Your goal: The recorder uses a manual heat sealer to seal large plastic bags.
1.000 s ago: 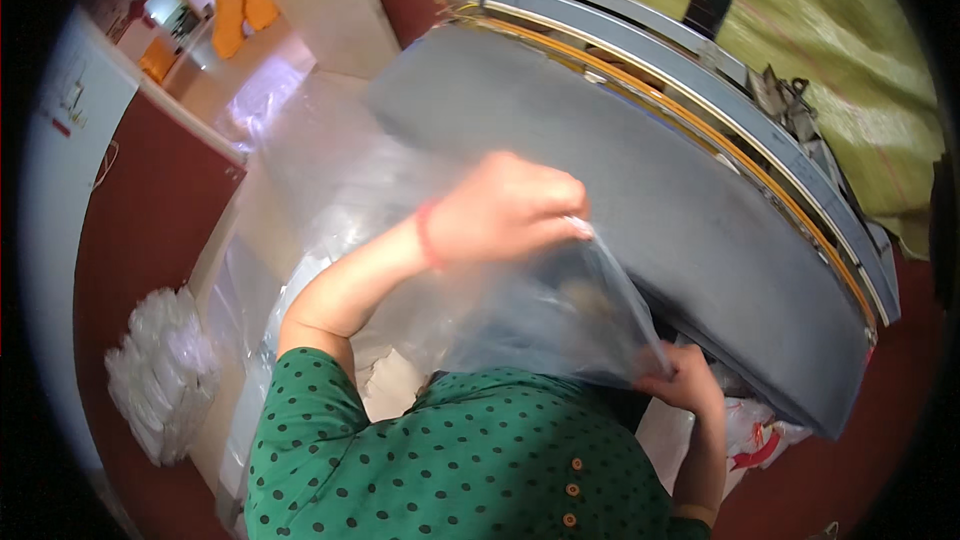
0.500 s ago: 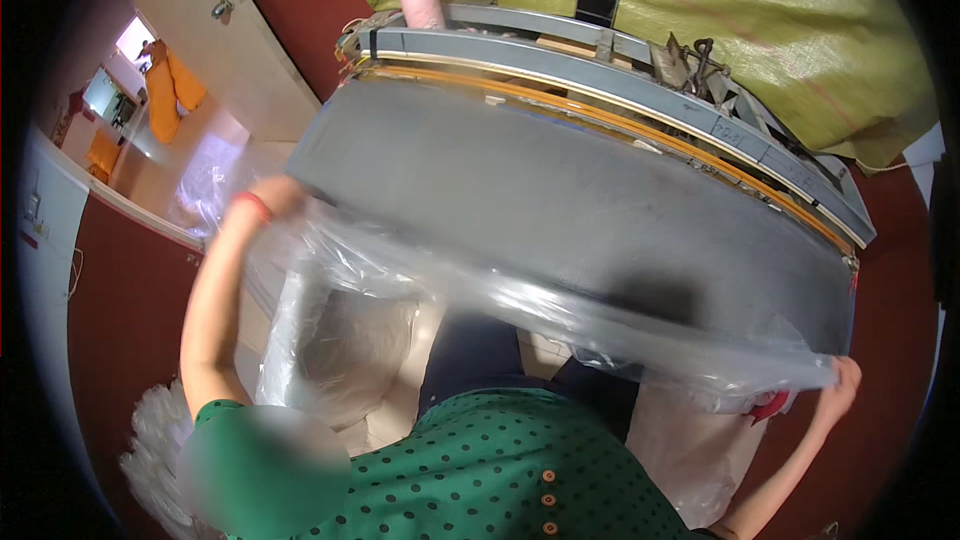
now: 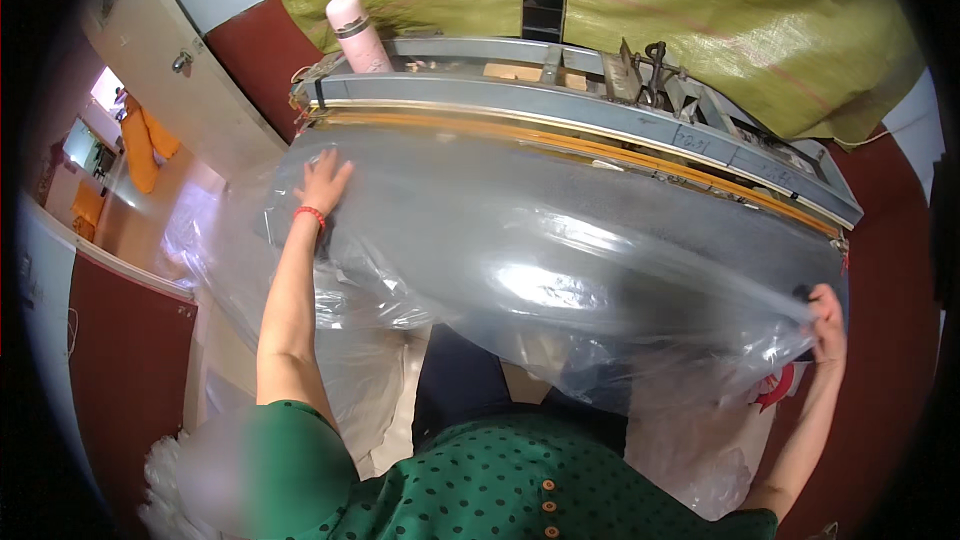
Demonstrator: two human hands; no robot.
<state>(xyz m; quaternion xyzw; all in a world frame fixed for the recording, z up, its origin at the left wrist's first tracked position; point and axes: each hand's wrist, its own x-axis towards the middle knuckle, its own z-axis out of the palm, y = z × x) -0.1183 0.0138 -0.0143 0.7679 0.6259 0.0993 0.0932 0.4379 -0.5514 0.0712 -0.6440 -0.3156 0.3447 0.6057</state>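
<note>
A large clear plastic sheet (image 3: 560,250) lies spread over the grey work surface (image 3: 690,225) of a long sealing machine. My left hand (image 3: 322,183) rests flat on the sheet near the machine's left end, fingers apart; a red band circles the wrist. My right hand (image 3: 825,315) pinches the sheet's edge at the machine's right end, pulling it taut. The sheet hangs down over the front edge toward my green dotted top.
A metal sealing bar (image 3: 600,115) with a yellow strip runs along the back of the machine. A pink bottle (image 3: 357,32) stands on its left end. Green woven sacking (image 3: 640,0) fills the background. More clear plastic (image 3: 215,240) piles at the left, beside a doorway.
The bunched plastic was opened out. My left hand swept left and then forward onto the machine's surface; my right hand moved out to the right end, holding the sheet's edge.
</note>
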